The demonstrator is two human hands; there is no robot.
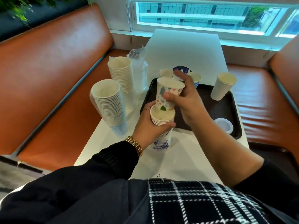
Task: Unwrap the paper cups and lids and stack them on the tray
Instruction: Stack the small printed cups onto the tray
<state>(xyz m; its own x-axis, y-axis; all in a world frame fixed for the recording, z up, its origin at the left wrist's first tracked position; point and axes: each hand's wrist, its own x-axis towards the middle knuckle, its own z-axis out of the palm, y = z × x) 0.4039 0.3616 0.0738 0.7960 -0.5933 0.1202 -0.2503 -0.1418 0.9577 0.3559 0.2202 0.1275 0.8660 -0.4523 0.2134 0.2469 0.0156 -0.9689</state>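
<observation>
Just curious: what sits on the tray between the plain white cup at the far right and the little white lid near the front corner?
Nothing. In the head view, only bare dark tray shows between the plain white cup and the small white lid.

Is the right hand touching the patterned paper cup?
Touching. The head view shows the right hand with thumb and fingers curled round the patterned paper cup.

Matt paper cups (168, 94), textured plastic tray (216, 110), glossy leather bench (53, 59).

Orange booth benches (53, 65), white table (186, 50), daylit window (210, 15).
</observation>
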